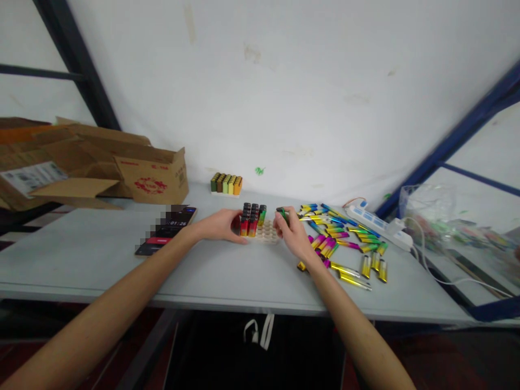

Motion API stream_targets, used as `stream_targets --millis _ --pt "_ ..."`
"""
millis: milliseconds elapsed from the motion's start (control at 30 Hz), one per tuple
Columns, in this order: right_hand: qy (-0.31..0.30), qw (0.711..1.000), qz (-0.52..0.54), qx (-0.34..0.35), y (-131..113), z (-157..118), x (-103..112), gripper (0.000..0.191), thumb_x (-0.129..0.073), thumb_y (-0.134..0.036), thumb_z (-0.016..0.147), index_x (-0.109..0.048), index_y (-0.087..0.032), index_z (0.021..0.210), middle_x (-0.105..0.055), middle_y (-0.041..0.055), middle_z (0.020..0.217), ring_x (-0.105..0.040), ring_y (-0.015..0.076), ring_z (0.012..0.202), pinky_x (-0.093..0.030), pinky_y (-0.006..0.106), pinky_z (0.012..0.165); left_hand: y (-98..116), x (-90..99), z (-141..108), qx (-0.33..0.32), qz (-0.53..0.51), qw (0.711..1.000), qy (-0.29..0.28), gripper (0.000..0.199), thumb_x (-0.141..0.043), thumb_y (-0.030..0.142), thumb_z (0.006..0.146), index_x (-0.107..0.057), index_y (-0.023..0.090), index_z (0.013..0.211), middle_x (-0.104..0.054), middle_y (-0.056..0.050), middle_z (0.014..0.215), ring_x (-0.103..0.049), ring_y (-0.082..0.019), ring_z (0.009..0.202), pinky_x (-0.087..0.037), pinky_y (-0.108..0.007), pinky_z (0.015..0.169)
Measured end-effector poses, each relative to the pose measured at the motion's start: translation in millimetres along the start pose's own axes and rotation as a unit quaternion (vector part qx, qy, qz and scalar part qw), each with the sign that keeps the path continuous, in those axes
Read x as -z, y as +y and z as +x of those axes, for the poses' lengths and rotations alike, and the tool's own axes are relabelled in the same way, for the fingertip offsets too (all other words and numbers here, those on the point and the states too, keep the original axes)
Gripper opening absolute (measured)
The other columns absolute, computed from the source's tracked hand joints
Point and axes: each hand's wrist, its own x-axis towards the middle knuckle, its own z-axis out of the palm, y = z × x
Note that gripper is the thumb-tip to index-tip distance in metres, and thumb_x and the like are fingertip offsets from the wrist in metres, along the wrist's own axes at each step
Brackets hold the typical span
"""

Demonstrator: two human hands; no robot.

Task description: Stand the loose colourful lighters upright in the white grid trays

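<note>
A white tray with round holes lies on the table, its left part filled with upright red-and-yellow lighters. Just right of these stand green-and-yellow lighters, while the tray's right part shows bare holes. My left hand grips the tray's left end, fingers behind and thumb in front, close against the red lighters. Above the tray's right end, my right hand pinches a green lighter with a dark top. Its lower part is hidden by my fingers.
Many loose shiny lighters lie scattered at right. Behind them are a white power strip and its cable. A second filled lighter tray stands by the wall. Left are a phone and open cardboard boxes.
</note>
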Motion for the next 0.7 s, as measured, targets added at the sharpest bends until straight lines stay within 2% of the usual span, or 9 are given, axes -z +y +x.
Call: stream_targets --millis 67,133,300,533,700 --pt "0.018 0.998 -0.041 0.048 1 2 3 0.032 -0.048 -0.05 0.101 -0.06 -0.021 0.107 -0.065 0.0062 0.097 -0.06 0.0199 0.089 -0.049 0.032 0.08 0 -0.5 0 0.001 -0.014 1.0 0.004 0.074 -0.082 0.064 0.059 -0.067 0.018 0.115 -0.077 -0.007 0.098 -0.07 -0.028 0.088 -0.051 -0.032 0.073" --pt "0.033 0.992 -0.091 0.082 -2 3 6 0.032 -0.054 -0.049 0.099 -0.065 -0.02 0.104 -0.065 0.0088 0.1 -0.06 0.0223 0.097 -0.049 0.034 0.086 0 -0.6 -1 0.001 -0.025 1.0 0.006 0.073 -0.082 0.063 0.059 -0.067 0.018 0.115 -0.076 -0.006 0.095 -0.069 -0.029 0.086 -0.051 -0.032 0.073" --pt "-0.041 0.993 -0.097 0.06 -12 4 8 0.033 -0.055 -0.049 0.1 -0.067 -0.019 0.104 -0.068 0.0029 0.079 -0.061 0.0173 0.071 -0.048 0.029 0.07 1 0.3 -1 0.009 -0.021 1.0 0.008 0.074 -0.083 0.063 0.056 -0.068 0.018 0.113 -0.076 -0.007 0.094 -0.069 -0.029 0.087 -0.05 -0.033 0.074" --pt "-0.035 0.986 -0.139 0.083 -7 11 1 0.024 -0.055 -0.039 0.101 -0.067 -0.018 0.103 -0.073 0.0065 0.087 -0.067 0.0184 0.076 -0.048 0.028 0.074 0 -0.6 0 0.011 -0.007 1.0 0.009 0.075 -0.082 0.064 0.057 -0.068 0.016 0.113 -0.076 -0.007 0.095 -0.069 -0.028 0.084 -0.049 -0.032 0.072" --pt "-0.086 0.966 -0.22 0.105 -6 17 1 0.022 -0.052 -0.036 0.104 -0.065 -0.017 0.102 -0.072 0.0066 0.086 -0.065 0.0185 0.076 -0.045 0.028 0.073 0 -0.5 0 0.008 0.011 1.0 0.001 0.077 -0.081 0.066 0.059 -0.066 0.016 0.115 -0.075 -0.008 0.098 -0.068 -0.027 0.086 -0.048 -0.032 0.073"
